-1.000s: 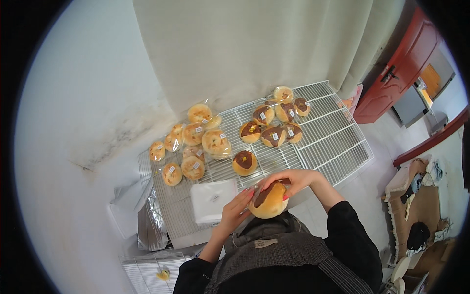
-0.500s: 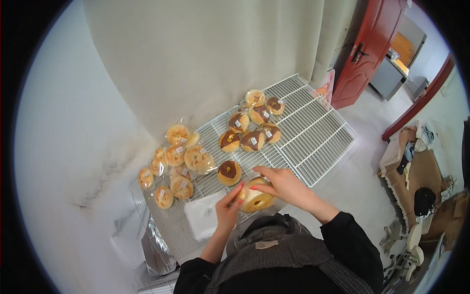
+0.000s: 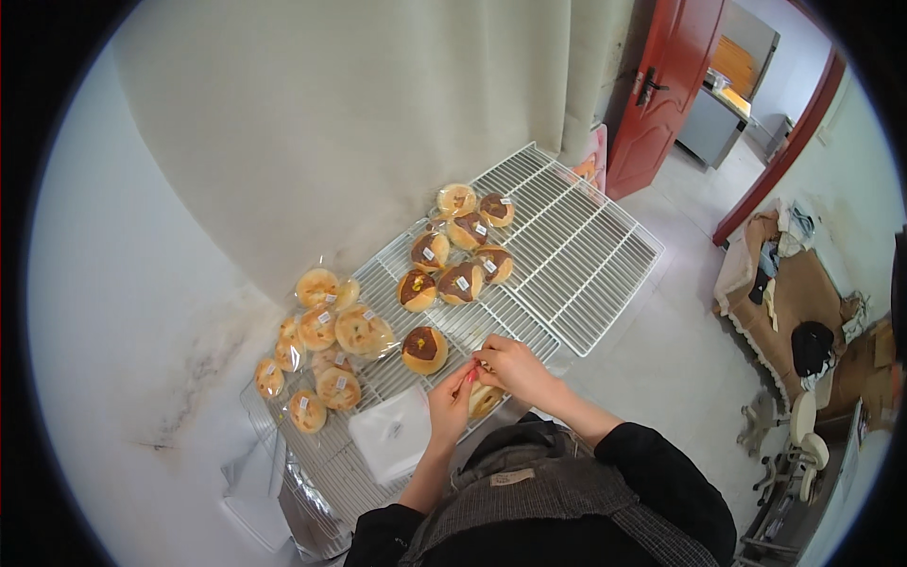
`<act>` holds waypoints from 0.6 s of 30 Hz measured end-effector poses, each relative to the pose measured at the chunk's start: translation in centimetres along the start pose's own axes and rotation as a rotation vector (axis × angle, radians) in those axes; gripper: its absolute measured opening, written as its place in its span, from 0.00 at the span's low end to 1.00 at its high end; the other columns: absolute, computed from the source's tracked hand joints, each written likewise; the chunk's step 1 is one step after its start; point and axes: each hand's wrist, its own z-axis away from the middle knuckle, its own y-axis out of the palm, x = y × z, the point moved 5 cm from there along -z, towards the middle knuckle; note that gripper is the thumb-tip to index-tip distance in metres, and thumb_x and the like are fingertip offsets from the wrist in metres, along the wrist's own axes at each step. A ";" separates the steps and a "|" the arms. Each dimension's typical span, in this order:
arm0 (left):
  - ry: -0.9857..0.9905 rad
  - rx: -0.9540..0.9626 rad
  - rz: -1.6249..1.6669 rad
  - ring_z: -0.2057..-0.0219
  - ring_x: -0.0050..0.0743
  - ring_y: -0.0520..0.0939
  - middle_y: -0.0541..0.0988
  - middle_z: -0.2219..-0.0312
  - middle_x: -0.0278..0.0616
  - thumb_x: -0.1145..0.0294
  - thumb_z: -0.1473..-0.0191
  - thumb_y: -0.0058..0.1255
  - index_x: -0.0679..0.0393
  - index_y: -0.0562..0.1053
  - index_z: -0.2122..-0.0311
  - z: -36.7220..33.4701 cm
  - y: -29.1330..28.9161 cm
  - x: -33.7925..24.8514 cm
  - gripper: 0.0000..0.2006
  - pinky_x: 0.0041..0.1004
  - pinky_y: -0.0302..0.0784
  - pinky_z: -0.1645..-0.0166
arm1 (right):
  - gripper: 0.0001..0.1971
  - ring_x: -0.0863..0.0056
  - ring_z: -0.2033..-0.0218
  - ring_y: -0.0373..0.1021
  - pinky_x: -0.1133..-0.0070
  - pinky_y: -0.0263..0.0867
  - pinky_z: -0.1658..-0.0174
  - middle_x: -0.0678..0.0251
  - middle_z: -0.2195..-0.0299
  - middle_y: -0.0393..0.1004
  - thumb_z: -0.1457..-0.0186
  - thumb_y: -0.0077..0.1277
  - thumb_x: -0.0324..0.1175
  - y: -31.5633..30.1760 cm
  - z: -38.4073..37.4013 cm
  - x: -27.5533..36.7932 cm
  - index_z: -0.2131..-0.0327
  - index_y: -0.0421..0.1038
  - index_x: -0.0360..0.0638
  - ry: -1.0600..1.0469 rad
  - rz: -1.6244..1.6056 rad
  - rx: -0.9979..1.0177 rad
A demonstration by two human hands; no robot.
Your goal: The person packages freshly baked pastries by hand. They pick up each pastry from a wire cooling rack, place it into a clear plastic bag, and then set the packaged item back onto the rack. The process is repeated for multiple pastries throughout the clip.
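My left hand [image 3: 450, 404] and my right hand [image 3: 516, 370] meet near the front edge of a white wire rack [image 3: 590, 255]. Their fingertips are pinched together above a bagged bun [image 3: 487, 401], apparently on the gathered mouth of its clear bag. The hands cover much of that bun. Just beyond them sits a round bun with a brown top [image 3: 424, 350]. To the left of my left hand lies a stack of clear, whitish plastic bags [image 3: 387, 433].
Several labelled, bagged brown-topped buns [image 3: 460, 283] stand farther back on the rack. Bagged pale buns [image 3: 364, 329] cluster at the left. A curtain [image 3: 359, 104] hangs behind. A red door [image 3: 666, 94] stands ajar at the right, above a cloth-covered brown surface [image 3: 798, 302].
My hands have come together at the fingertips over the bagged bun, which is now more hidden. The whole view has shifted, so the rack appears farther left.
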 end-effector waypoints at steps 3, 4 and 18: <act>-0.020 0.095 -0.148 0.65 0.21 0.76 0.77 0.66 0.45 0.78 0.47 0.43 0.70 0.69 0.58 -0.2 0.4 0.2 0.12 0.19 0.70 0.59 | 0.13 0.64 0.72 0.67 0.75 0.65 0.67 0.59 0.75 0.68 0.62 0.53 0.31 1.6 0.3 -1.9 0.70 0.72 0.35 0.047 0.120 0.130; -0.027 0.134 -0.192 0.66 0.22 0.76 0.77 0.67 0.45 0.78 0.47 0.43 0.70 0.70 0.58 -0.4 0.9 0.2 0.11 0.19 0.70 0.59 | 0.12 0.64 0.73 0.67 0.74 0.65 0.69 0.58 0.76 0.68 0.63 0.53 0.32 1.3 0.8 -3.5 0.72 0.71 0.35 0.076 0.100 0.071; -0.207 -0.204 0.724 0.59 0.46 0.75 0.71 0.59 0.54 0.78 0.46 0.41 0.70 0.66 0.56 0.6 -2.2 -0.5 0.12 0.35 0.71 0.51 | 0.19 0.74 0.51 0.61 0.78 0.57 0.49 0.62 0.52 0.65 0.43 0.39 0.39 4.3 17.6 -13.6 0.53 0.63 0.36 0.699 -0.896 -0.224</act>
